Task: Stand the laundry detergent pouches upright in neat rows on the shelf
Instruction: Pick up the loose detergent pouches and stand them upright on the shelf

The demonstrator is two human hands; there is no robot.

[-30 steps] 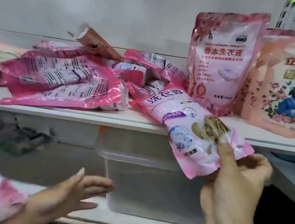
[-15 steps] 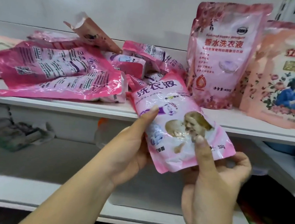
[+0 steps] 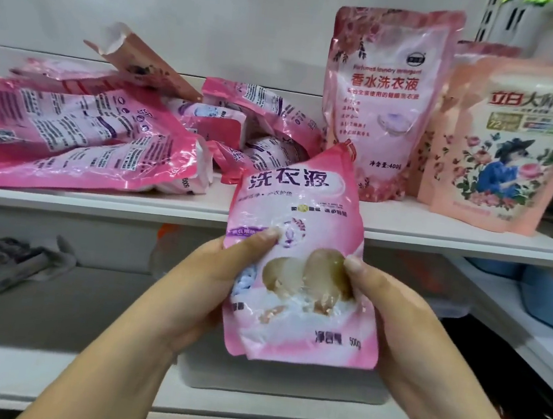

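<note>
A pink detergent pouch [image 3: 297, 260] is held nearly upright in front of the white shelf [image 3: 437, 234], below its front edge. My left hand [image 3: 204, 284] grips its left side with the thumb on the front. My right hand [image 3: 391, 312] grips its right side, thumb on the front too. On the shelf's left lies a heap of several pink pouches [image 3: 80, 138], flat and overlapping. A tall pink pouch [image 3: 380, 104] stands upright at the back wall. Right of it stand peach floral pouches [image 3: 516, 147].
A torn cardboard piece [image 3: 140, 59] sticks up behind the heap. Under the shelf sits a translucent plastic bin [image 3: 283, 379] on a lower shelf, with rolled grey items [image 3: 3, 264] to the left. Blue items [image 3: 548, 295] sit on a lower shelf to the right.
My left hand rose from below and took the pouch's left side. The pouch, slanted off the shelf before, now stands nearly upright between both hands and sits closer to the camera.
</note>
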